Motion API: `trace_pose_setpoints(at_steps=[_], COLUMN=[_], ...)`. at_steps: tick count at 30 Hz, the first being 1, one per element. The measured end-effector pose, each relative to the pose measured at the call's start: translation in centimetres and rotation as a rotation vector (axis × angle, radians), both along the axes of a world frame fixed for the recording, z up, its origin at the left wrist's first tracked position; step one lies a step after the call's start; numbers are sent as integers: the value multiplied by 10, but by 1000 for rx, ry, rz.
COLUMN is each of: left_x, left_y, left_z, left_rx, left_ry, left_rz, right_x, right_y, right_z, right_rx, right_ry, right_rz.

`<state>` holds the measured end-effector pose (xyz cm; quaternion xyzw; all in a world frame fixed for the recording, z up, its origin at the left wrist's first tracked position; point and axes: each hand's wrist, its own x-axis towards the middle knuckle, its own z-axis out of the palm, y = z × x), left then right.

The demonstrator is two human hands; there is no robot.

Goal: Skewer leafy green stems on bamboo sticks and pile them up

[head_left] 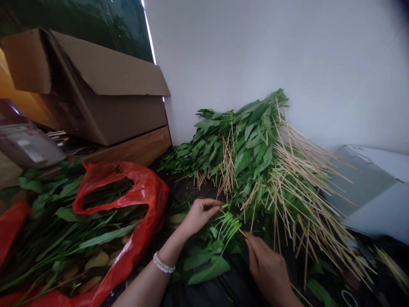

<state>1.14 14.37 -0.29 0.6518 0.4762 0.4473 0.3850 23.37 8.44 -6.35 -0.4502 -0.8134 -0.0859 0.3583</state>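
My right hand [267,261] is closed around a thin bamboo skewer [242,233], close to its lower end. Leafy green stems [229,223] are threaded side by side along that skewer, and their broad leaves [209,264] hang down toward me. At the far end of the skewer, the thumb and fingers of my left hand [201,214] pinch a short green stem [225,206]. My fingers partly hide the skewer's tip. Just beyond my hands lies a big heap of skewered greens [252,128], many bare skewer ends [306,200] sticking out to the right.
A red plastic bag [158,192] at left lies open around loose leafy greens [67,226]. Behind it, an open cardboard box [124,113] rests on a wooden surface [140,147]. A white box [380,192] stands at right, against a pale wall [271,47].
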Motion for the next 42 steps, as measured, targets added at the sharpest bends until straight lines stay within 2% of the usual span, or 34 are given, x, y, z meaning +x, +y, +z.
trace_pose_setpoints(at_steps=[3,9,42], left_x=[-3,-3,4], left_y=[2,5,1], left_z=[-2,-6,-5], left_rx=[-29,-46,-30], left_ry=[-57,-128,-72], left_rz=[-14,94,67], right_x=[0,1,1], right_y=[0,0,0], right_z=[0,1,-1], right_rx=[5,7,-31], right_ry=[-3,9,18], right_rz=[9,19,-35])
